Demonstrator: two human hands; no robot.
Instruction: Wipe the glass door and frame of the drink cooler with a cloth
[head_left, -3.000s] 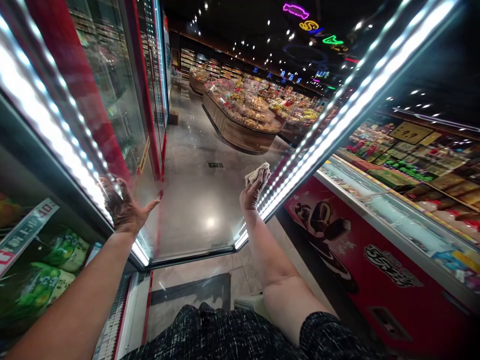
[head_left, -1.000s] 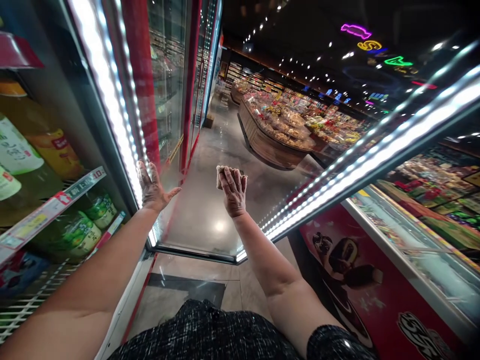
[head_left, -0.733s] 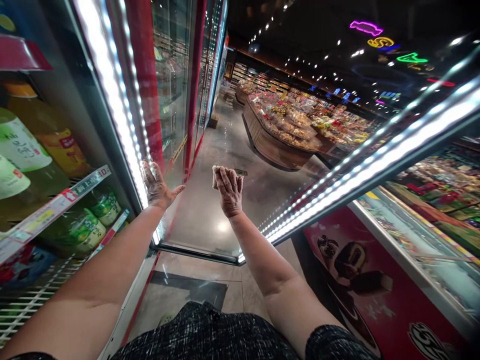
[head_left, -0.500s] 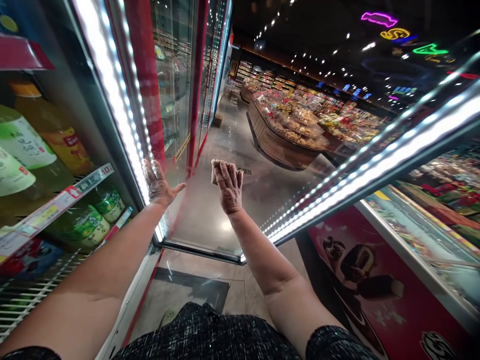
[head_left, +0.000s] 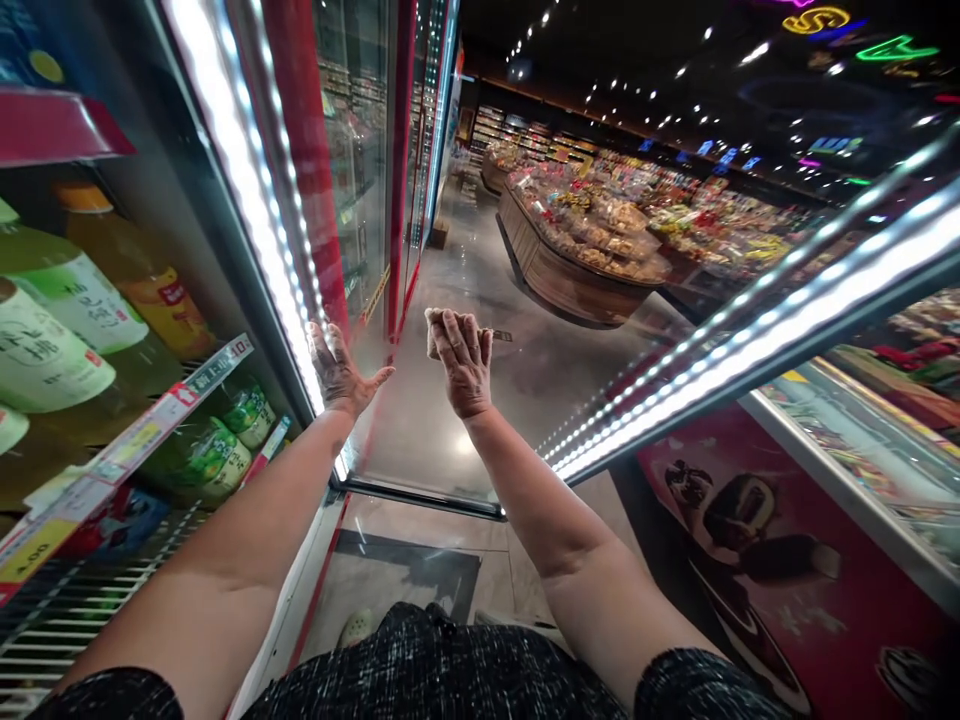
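Holding the cloth [head_left: 434, 338] under close-set fingers [head_left: 453, 338], the right hand [head_left: 468, 368] placed it apparently against the glass [head_left: 411, 440]. The left hand [head_left: 343, 378], fingers spread and gripping nothing, lay at the light strip [head_left: 241, 140]. Flat, even pressure with the glass steadied seemed the sound method. Outward, a yellow tag [head_left: 34, 557] read 4.00 and the label rail [head_left: 180, 394] showed 10; lettering on the bottles [head_left: 97, 310] was unclear.

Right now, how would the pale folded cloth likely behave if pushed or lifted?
The pale folded cloth is probably light, since the right grip mostly covers it. Its soft rounded edge suggests some floppiness; its flattish shape seems unlikely to roll.
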